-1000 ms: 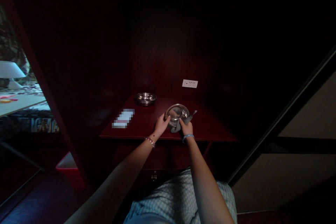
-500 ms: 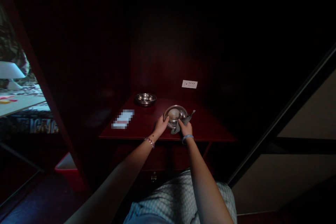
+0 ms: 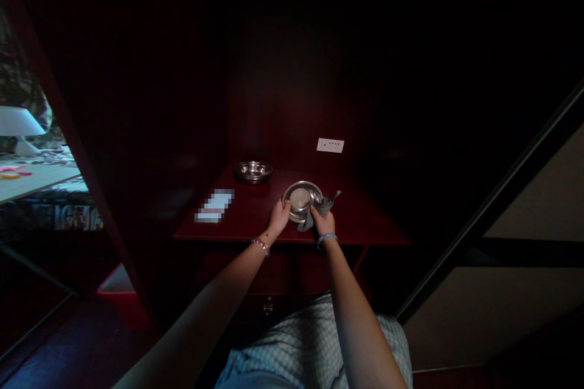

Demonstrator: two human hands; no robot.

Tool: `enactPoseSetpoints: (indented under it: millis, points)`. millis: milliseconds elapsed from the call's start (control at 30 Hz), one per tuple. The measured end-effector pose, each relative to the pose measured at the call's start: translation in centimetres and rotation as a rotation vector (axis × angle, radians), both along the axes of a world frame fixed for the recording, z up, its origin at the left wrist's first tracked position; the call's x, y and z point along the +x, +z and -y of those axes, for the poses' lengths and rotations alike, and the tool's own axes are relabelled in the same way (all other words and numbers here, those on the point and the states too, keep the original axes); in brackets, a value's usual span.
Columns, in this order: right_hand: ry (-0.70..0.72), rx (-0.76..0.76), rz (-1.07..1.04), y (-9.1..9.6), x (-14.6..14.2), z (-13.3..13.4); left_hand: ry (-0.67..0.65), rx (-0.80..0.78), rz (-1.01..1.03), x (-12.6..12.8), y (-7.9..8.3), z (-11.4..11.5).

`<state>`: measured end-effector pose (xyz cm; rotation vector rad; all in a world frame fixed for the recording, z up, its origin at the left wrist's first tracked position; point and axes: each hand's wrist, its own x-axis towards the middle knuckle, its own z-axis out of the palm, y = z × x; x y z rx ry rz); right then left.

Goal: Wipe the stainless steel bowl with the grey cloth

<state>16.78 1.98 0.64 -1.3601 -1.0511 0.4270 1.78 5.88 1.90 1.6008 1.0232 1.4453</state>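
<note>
Steel dish [image 3: 300, 199] sat between the two hands near the middle of the dark red table [image 3: 365, 219], just beyond the fingertips. The left hand [image 3: 279, 219] had its fingers curled onto the dish's near-left rim, clamped there. The right hand [image 3: 322, 222] had its fingers closed on a grey cloth [image 3: 326, 205], which was bunched against the dish's right edge and trailed off to the right. Both hands touched the dish, neither nearer than the other. Being round, it had no long axis. It seemed tipped a little toward the person, though the dimness left that uncertain.

Farther back and to the left stood a second steel bowl [image 3: 253, 170], well apart, and a pale card [image 3: 214, 205] lay nearer the left edge. A white wall plate [image 3: 330, 145] was set in the dark panelling behind. At the far left were a pink bin [image 3: 119, 292] on the floor and a white lamp [image 3: 18, 124]
</note>
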Motion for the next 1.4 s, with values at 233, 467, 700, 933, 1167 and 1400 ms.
enactPoseSetpoints:
  millis: [233,467,700,933,1167,1400]
  points:
    - [-0.015,-0.008,-0.021,0.1,-0.1,0.1,0.035,0.006,-0.007,-0.2,-0.1,-0.2]
    - [-0.010,-0.001,-0.042,0.1,-0.1,0.0,0.055,-0.010,-0.013,-0.3,-0.2,-0.5]
    - [-0.010,-0.007,-0.089,0.5,-0.3,0.3,0.092,-0.015,-0.002,-0.3,-0.3,-0.4]
    - [-0.009,0.010,-0.094,0.2,-0.1,0.0,0.101,-0.016,0.033,-0.3,-0.4,-0.6]
    - [0.005,0.026,-0.112,0.1,-0.2,-0.1,0.098,-0.022,0.084,-0.3,-0.6,-0.8]
    - [0.014,0.020,-0.104,0.0,-0.1,-0.1,0.133,-0.059,0.166,-0.4,-0.6,-1.0]
